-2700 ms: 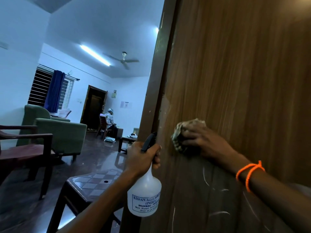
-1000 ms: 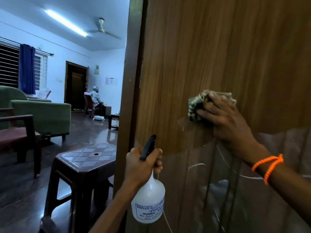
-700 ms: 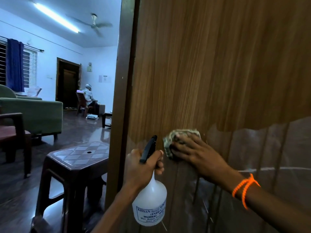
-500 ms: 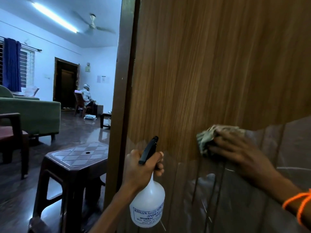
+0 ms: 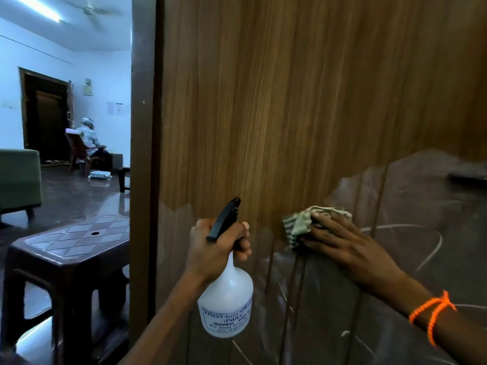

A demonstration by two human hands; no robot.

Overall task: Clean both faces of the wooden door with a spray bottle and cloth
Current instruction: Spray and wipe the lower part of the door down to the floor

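Observation:
The wooden door (image 5: 303, 101) fills the right of the head view, its lower part covered by a dull film with white scratch marks. My left hand (image 5: 213, 248) grips the neck of a white spray bottle (image 5: 226, 309) with a black trigger, held upright close to the door's edge. My right hand (image 5: 345, 243) presses a crumpled striped cloth (image 5: 300, 222) flat against the door at the film's upper edge, fingers spread over it. An orange thread band circles my right wrist.
A dark brown plastic stool (image 5: 66, 256) stands just left of the door's edge. Beyond it lie a glossy floor, a green sofa (image 5: 18, 180), and a person seated on a chair (image 5: 89, 146) near a far dark doorway.
My right hand has slid the cloth across the door, right then back toward the left, and lower than a second ago. The left hand and bottle stay almost still.

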